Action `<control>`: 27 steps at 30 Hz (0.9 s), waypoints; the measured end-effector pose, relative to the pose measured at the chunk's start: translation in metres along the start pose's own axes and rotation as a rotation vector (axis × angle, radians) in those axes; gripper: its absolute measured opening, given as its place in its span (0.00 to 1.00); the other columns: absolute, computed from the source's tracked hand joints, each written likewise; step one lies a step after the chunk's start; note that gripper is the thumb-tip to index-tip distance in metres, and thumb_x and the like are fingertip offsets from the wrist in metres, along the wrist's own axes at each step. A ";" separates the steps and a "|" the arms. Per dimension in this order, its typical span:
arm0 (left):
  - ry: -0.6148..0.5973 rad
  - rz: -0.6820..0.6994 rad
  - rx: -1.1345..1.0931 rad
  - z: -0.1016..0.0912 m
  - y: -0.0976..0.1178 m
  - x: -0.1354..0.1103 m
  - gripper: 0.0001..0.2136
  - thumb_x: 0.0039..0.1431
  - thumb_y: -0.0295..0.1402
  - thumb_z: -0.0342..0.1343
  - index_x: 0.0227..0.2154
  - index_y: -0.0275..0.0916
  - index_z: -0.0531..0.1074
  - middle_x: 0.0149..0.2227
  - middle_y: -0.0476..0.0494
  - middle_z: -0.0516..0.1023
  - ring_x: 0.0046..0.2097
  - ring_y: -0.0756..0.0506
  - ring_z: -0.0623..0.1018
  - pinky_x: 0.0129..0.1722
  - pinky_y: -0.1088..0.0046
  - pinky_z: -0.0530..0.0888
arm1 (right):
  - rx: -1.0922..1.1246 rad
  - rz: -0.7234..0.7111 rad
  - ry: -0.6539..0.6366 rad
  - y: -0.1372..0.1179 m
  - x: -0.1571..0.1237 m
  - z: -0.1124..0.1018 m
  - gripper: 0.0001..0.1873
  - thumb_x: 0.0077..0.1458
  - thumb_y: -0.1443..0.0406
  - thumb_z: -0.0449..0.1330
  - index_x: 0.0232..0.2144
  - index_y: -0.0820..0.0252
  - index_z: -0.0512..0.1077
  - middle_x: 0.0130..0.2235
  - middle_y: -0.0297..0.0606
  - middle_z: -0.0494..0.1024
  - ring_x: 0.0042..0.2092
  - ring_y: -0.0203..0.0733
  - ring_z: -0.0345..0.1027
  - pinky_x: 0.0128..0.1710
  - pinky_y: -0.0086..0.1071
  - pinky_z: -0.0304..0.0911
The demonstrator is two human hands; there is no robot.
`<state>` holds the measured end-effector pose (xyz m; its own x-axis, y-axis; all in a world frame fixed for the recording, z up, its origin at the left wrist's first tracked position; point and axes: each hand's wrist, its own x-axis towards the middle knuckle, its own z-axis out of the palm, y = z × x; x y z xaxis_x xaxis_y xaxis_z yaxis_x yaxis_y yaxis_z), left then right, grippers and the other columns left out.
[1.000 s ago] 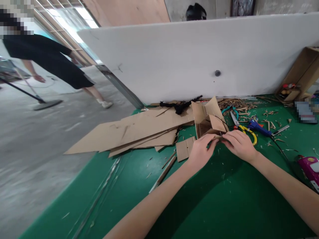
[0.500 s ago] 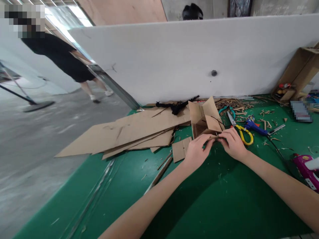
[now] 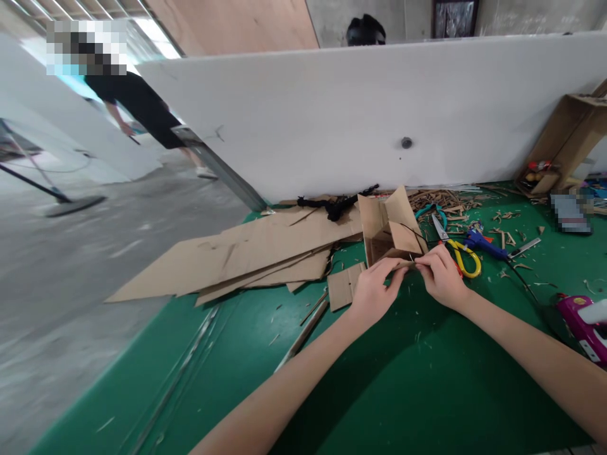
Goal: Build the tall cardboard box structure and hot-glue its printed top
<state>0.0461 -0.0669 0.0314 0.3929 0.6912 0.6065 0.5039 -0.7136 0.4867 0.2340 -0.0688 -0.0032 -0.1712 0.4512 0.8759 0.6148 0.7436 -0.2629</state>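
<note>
My left hand [image 3: 377, 284] is closed, its thumb and fingers pinching a small cardboard piece [image 3: 404, 263]. At the right end of that piece, the fingertips of my right hand [image 3: 442, 273] are pinched together on it. A tiny thin, shiny bit sticks up between the two hands; I cannot make out what it is. Just beyond the fingers stands an open cardboard box [image 3: 372, 221] with raised flaps. A flat cardboard square [image 3: 339, 287] lies left of my left hand. Yellow-handled scissors [image 3: 467, 260] rest beside my right hand, near a blue glue gun [image 3: 486, 243].
Large cardboard sheets [image 3: 265, 253] and black cloth-like material [image 3: 334, 205] lie left. Behind are teal-handled pliers [image 3: 434, 212] and cardboard scraps [image 3: 455, 202]. A magenta tool [image 3: 578, 322] lies right. A white partition [image 3: 308, 120] borders the green table [image 3: 403, 392]. A person [image 3: 142, 107] stands beyond.
My hands stay almost in place at the small cardboard piece. In the background, the person has shifted to the right, partly behind the partition.
</note>
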 end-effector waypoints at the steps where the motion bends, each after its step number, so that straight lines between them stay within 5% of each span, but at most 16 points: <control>1: -0.001 0.004 0.000 0.000 0.000 0.000 0.07 0.66 0.29 0.53 0.39 0.40 0.77 0.38 0.43 0.84 0.40 0.45 0.84 0.41 0.71 0.81 | 0.003 0.008 -0.004 0.000 0.001 0.000 0.07 0.65 0.70 0.54 0.42 0.55 0.70 0.34 0.39 0.71 0.36 0.45 0.66 0.34 0.40 0.67; 20: 0.047 0.041 0.007 0.004 -0.002 -0.006 0.06 0.67 0.30 0.53 0.39 0.40 0.76 0.38 0.44 0.84 0.40 0.45 0.84 0.39 0.71 0.80 | 0.231 0.321 -0.140 -0.010 0.019 -0.008 0.09 0.65 0.67 0.54 0.30 0.55 0.66 0.31 0.37 0.73 0.34 0.41 0.67 0.35 0.36 0.64; 27: 0.036 0.008 0.015 0.004 -0.001 -0.004 0.06 0.67 0.30 0.53 0.39 0.40 0.75 0.37 0.43 0.83 0.39 0.45 0.83 0.38 0.71 0.79 | 0.137 0.284 -0.061 -0.006 0.013 -0.002 0.05 0.65 0.67 0.54 0.35 0.55 0.66 0.31 0.36 0.72 0.34 0.42 0.68 0.34 0.35 0.65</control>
<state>0.0467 -0.0685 0.0256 0.3688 0.6809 0.6328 0.5129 -0.7168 0.4724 0.2296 -0.0682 0.0104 -0.0562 0.6759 0.7349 0.5357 0.6415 -0.5491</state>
